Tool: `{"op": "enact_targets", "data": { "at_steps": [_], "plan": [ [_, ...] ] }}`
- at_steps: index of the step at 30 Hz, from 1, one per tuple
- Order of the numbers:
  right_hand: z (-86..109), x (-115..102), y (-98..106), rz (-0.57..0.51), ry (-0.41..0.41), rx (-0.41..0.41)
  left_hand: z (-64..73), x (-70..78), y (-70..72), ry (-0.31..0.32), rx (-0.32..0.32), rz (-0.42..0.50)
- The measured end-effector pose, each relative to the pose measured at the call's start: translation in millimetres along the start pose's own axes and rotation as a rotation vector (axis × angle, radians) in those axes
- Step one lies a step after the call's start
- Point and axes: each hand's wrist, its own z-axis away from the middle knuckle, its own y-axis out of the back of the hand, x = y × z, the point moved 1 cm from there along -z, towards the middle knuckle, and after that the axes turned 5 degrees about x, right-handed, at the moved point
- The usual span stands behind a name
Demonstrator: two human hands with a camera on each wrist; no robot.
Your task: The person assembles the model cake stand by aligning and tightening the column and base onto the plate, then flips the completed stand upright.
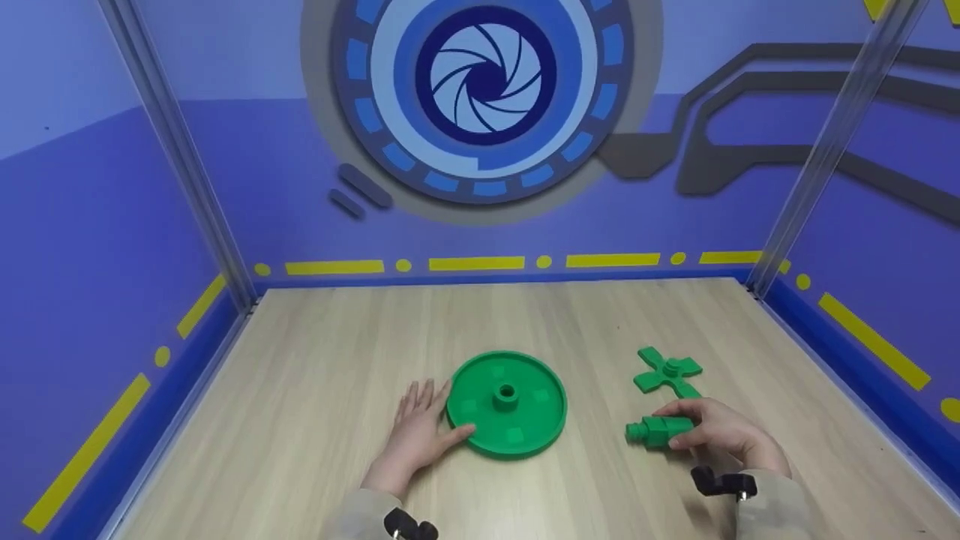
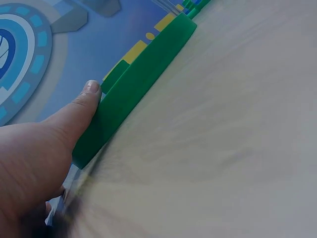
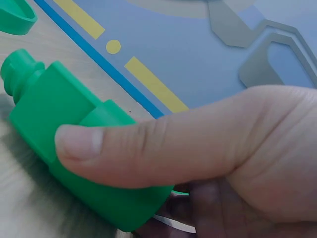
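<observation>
A round green tray-like disc [image 1: 480,420] with a raised rim and a hollow central stub lies on the table. My left hand [image 1: 421,431] is spread at its left edge, fingers fairly straight along the side; the thumb [image 2: 79,109] reaches over the rim. Off to the right, my right hand [image 1: 724,431] grips a green stepped block [image 1: 656,432], lying sideways, its narrow round knob pointing left. In the right wrist view the thumb [image 3: 124,153] presses across the block's side [image 3: 54,99]. The other fingers are mostly hidden behind it.
Just beyond the right hand lies a flat green cross-shaped piece [image 1: 670,369] with a round stub at its centre. Blue printed panels [image 1: 480,232] enclose the wooden table [image 1: 337,337] at the back and sides, with metal posts [image 1: 832,150] at the corners.
</observation>
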Motion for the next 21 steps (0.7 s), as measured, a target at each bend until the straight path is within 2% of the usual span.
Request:
{"op": "enact_targets", "data": {
  "at_steps": [8, 11, 17, 21],
  "plan": [
    [-0.3, -4, -1, -0.064, -0.038, 0.091, -0.7, 0.0, 0.9, 0.004, -0.007, 0.0],
    [-0.6, -9, -2, -0.096, -0.044, 0.095, -0.9, -0.2, 0.5, 0.003, -0.006, 0.002],
    [-4.1, -21, -6, -0.192, 0.035, 0.079, -0.2, -1.3, -0.6, 0.0, -0.002, 0.004],
    [-7.9, -31, -9, -0.182, 0.085, 0.118, -0.1, -1.7, -0.8, 0.006, 0.0, -0.007]
  ]
}}
